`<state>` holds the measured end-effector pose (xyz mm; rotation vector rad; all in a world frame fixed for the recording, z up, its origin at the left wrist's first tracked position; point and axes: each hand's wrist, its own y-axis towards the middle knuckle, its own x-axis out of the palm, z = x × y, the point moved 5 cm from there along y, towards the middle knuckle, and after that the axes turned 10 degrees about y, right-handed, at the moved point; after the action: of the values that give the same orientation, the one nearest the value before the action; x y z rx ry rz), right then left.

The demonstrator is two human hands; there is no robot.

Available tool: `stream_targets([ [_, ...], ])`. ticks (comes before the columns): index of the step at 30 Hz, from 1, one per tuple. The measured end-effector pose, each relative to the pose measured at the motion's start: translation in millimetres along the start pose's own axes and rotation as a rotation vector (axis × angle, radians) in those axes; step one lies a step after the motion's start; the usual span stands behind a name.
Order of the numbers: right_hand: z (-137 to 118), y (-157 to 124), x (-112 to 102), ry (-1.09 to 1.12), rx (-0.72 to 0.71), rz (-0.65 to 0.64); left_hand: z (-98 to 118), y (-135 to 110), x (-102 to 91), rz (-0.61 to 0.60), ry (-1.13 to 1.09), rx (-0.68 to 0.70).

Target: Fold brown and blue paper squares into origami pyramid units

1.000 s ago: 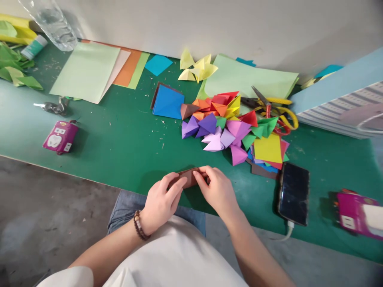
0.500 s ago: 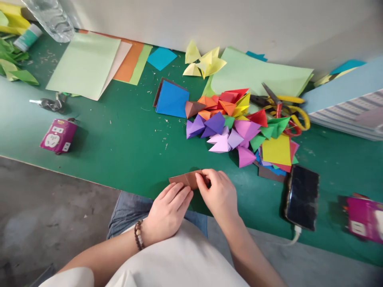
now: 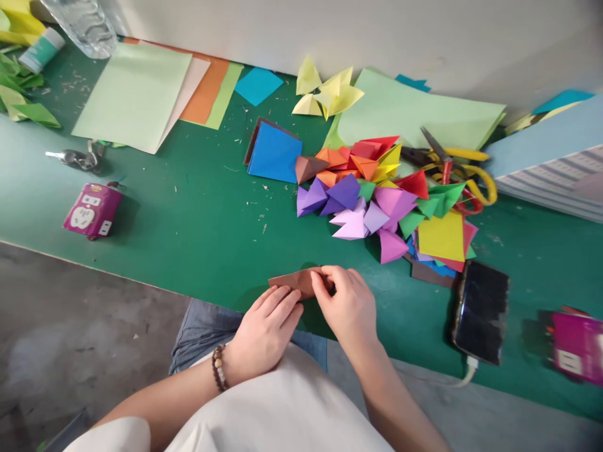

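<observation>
Seen from a head-worn camera, a person holds a creased strip of brown paper at the near edge of a green work table, just above their lap. The right hand pinches the strip's right end between thumb and fingers, while the left hand, a beaded bracelet on its wrist, has its fingers pressed together at the strip's lower edge; whether they grip it cannot be told. Much folding stands done: a heap of folded paper pyramids in purple, orange, red, green and yellow lies just beyond the hands, with yellow folded pieces behind it and green folded pieces at the far left. Flat paper remains unfolded: pale green sheets, an orange sheet and a small cyan square lie toward the wall. Yellow-handled scissors sit beside the heap, and a smartphone lies on the table to the right, its charging cable trailing off the edge.
</observation>
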<state>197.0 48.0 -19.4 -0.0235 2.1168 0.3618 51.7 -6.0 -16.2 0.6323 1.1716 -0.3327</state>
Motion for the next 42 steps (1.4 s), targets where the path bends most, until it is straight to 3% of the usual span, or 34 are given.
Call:
stream_targets([
  [8,0,0,0,0.008,0.017,0.004,-1,0,1.4,-0.036,-0.017,0.004],
  [29,0,-1,1,-0.035,0.003,0.02,-5,12,0.8,-0.335,0.097,-0.038],
  [42,3,-1,4,-0.011,0.068,0.04,-4,18,-2.1,-0.399,0.13,-0.004],
])
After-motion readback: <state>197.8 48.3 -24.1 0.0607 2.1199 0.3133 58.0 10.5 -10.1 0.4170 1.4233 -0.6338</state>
